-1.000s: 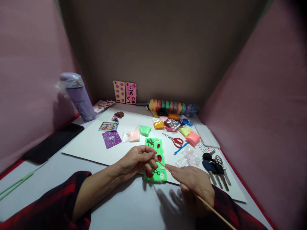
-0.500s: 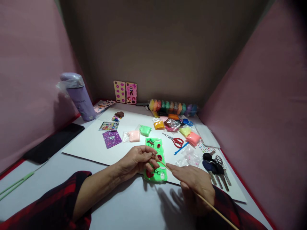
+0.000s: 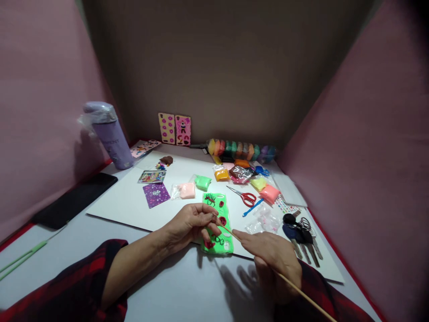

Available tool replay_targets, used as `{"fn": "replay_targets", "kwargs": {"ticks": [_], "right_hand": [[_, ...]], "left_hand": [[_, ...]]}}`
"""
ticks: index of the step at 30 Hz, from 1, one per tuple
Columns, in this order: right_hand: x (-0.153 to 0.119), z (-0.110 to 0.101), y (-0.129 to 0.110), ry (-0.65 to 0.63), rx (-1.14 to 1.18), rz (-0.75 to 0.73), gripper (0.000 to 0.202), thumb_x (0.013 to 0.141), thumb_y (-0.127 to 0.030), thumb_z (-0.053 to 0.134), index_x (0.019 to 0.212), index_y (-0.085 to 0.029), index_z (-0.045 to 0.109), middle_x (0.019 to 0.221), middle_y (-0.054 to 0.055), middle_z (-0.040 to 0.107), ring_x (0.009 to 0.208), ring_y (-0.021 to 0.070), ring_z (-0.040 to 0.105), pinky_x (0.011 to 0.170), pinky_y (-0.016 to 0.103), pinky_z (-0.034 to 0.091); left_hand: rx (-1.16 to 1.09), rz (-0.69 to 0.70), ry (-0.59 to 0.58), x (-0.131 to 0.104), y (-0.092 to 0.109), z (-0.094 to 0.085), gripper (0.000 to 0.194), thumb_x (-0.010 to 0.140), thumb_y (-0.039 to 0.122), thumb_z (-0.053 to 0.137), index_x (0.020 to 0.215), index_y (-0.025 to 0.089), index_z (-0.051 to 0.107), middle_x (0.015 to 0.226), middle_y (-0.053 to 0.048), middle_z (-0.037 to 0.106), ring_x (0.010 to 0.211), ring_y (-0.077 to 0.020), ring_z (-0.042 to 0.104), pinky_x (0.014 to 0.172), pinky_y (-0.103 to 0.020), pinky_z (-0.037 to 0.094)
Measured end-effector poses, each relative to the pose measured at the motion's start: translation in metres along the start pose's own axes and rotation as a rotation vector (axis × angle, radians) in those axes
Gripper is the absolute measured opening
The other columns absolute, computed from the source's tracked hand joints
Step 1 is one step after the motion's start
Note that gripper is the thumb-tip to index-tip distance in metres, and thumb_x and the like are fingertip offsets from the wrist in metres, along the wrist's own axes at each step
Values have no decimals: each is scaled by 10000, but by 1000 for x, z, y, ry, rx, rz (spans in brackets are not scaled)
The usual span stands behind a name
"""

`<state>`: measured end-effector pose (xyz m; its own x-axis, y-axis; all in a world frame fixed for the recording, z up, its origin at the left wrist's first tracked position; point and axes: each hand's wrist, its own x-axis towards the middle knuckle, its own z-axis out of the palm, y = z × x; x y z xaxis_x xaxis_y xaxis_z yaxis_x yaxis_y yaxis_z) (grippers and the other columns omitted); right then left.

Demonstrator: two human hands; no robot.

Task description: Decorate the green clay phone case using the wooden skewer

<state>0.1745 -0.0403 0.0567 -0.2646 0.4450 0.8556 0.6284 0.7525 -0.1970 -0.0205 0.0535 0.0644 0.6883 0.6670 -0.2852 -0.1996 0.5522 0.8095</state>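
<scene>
A thin wooden stick slants from the lower right up to my left fingertips. My right hand is closed round its middle. My left hand pinches at the stick's upper tip, where a small brownish piece sits, too small to make out. Below and behind the left fingers lies a bright green phone case with red and black decorations, partly hidden by that hand.
On the white board are red scissors, a blue tool, keys, clay packets and a purple card. A purple bottle and black phone stand and lie left.
My right hand has shifted very slightly to the right along with the stick. The left hand keeps its pinch at the tip, almost unmoved.
</scene>
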Motion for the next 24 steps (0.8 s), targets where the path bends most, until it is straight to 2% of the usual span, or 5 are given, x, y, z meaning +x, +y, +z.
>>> {"fn": "replay_targets", "kwargs": {"ticks": [13, 24], "right_hand": [[-2, 2, 2, -16, -15, -14, 250, 889, -200, 398, 1023, -163, 605, 976, 100, 724, 681, 148, 690, 570, 275, 529], [-1, -1, 0, -20, 12, -8, 277, 891, -186, 385, 1071, -160, 594, 975, 102, 722, 721, 175, 694, 564, 308, 536]], "left_hand": [[41, -17, -9, 0, -2, -3, 231, 750, 249, 702, 873, 105, 570, 707, -102, 711, 412, -93, 594, 421, -166, 458], [49, -24, 16, 1, 0, -2, 261, 734, 277, 720, 862, 117, 558, 693, -91, 711, 386, -88, 576, 403, -167, 433]]}}
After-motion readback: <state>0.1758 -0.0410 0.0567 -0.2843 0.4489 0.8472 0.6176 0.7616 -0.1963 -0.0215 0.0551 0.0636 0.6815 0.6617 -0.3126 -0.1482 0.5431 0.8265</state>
